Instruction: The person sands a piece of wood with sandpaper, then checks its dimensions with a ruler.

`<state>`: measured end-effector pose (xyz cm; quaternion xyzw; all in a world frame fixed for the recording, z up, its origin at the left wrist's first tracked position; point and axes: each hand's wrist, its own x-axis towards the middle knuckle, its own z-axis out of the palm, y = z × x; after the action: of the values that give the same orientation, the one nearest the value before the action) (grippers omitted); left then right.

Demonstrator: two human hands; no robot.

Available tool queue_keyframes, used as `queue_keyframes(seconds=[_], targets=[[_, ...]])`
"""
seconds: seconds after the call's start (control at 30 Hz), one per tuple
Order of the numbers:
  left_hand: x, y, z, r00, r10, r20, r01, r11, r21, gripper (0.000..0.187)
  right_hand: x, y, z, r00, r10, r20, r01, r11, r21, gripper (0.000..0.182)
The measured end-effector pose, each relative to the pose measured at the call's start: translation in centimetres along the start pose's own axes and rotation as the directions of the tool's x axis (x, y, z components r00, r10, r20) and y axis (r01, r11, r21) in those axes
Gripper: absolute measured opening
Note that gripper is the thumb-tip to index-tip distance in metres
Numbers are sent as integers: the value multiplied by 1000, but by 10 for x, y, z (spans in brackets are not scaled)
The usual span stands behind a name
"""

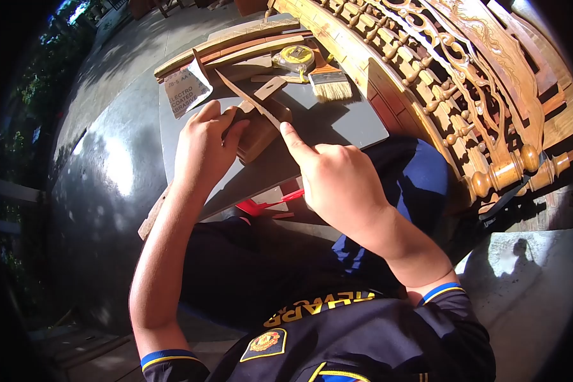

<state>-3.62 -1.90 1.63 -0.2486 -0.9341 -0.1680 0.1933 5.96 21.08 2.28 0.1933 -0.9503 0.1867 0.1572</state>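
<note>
My right hand point(337, 175) is closed, its index finger stretched along a long, narrow, pointed blade-like tool point(251, 100). Whether this is a file or a saw cannot be told, and its grip end is hidden in my palm. The tool slants up and left across a wooden block point(259, 137) on the grey board point(363, 124). On the block's left side, my left hand point(207, 140) pinches a small dark wood piece point(237, 116), partly covered by the fingers. Just beyond the block lies a small wood strip with a slot point(270, 88).
A sandpaper sheet point(186, 95) stands curled beside curved wooden pieces point(235, 43) at the board's far side. Nearby are a yellow tape measure point(296, 57) and a bristle brush point(330, 86). Carved wooden furniture point(452, 95) borders the right. A red object point(261, 205) shows below the board.
</note>
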Motion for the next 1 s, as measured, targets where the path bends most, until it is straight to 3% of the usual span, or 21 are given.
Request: queue_keyframes(seconds=[0.17,0.23,0.47,0.63,0.77,0.9,1.0], targets=[[0,2,-1,1000,8,-3,-8,1000,-3,29,-43,-2,-70,996,23,89,-32,995,92,55],[-1,0,-1,1000,5,-6,-5,1000,-7,29,-60,1,-99,979,34,202,-42,998,39,62],[1,0,0,999,35,-12,-35,999,7,28,4,3,-22,997,-9,75,8,1000,10,58],[-1,0,1,1000,3,-3,-3,1000,0,28,-26,1,-54,991,-23,131,19,999,29,59],[-4,-2,-1,1000,16,-16,-16,1000,-11,26,-61,1,-95,984,60,166,-64,998,20,66],[0,-2,1,999,37,-8,-37,999,-3,24,-20,6,-48,996,25,88,-34,995,97,53],[0,1,-1,1000,25,2,-25,999,23,23,7,7,-10,999,-26,48,26,1000,-5,56]])
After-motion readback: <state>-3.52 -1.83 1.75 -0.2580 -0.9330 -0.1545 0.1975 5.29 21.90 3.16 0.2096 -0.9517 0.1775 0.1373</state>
